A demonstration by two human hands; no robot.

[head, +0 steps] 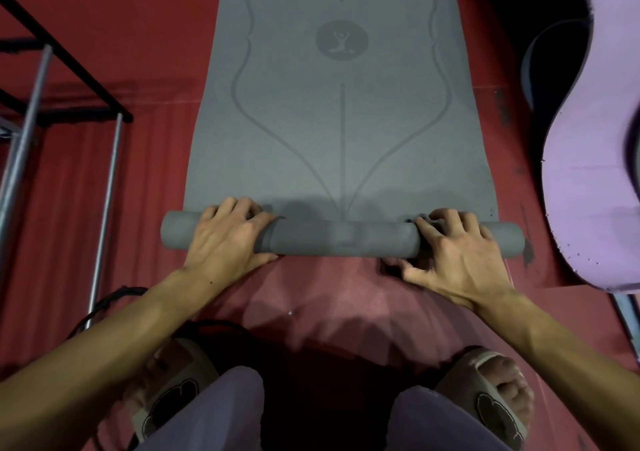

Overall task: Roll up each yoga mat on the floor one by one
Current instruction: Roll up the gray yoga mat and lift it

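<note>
A grey yoga mat (pixel 332 111) with a printed outline and a round figure emblem lies lengthwise on the red floor, stretching away from me. Its near end is wound into a thin roll (pixel 343 239) lying crosswise in front of my knees. My left hand (pixel 228 236) grips the roll near its left end, fingers curled over the top. My right hand (pixel 453 250) grips it near the right end, fingers over the top and thumb on the near side.
A purple mat (pixel 588 180) lies wavy along the right side, with a dark blue one (pixel 530 66) behind it. A metal rack (pixel 69 80) with black rails and silver legs stands at left. Black cables (pixel 104 305) lie near my left knee.
</note>
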